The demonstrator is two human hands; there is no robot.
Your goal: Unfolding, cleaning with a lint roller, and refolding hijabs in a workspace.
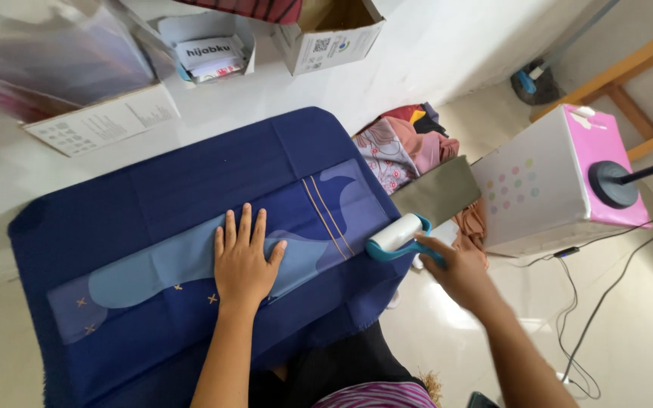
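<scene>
A navy blue cloth (153, 196) with a lighter blue wavy band and thin gold lines lies spread flat in front of me. My left hand (243, 257) rests palm down on the light blue band, fingers apart. My right hand (455, 268) grips the teal handle of a lint roller (396, 236). The roller's white drum touches the cloth's right edge.
A pile of folded patterned fabrics (410, 147) lies right of the cloth. A white and pink box (553, 181) stands at right with a black stand and cables on the floor. Open cardboard boxes (326, 34) and a printed sheet (103, 121) sit at the far side.
</scene>
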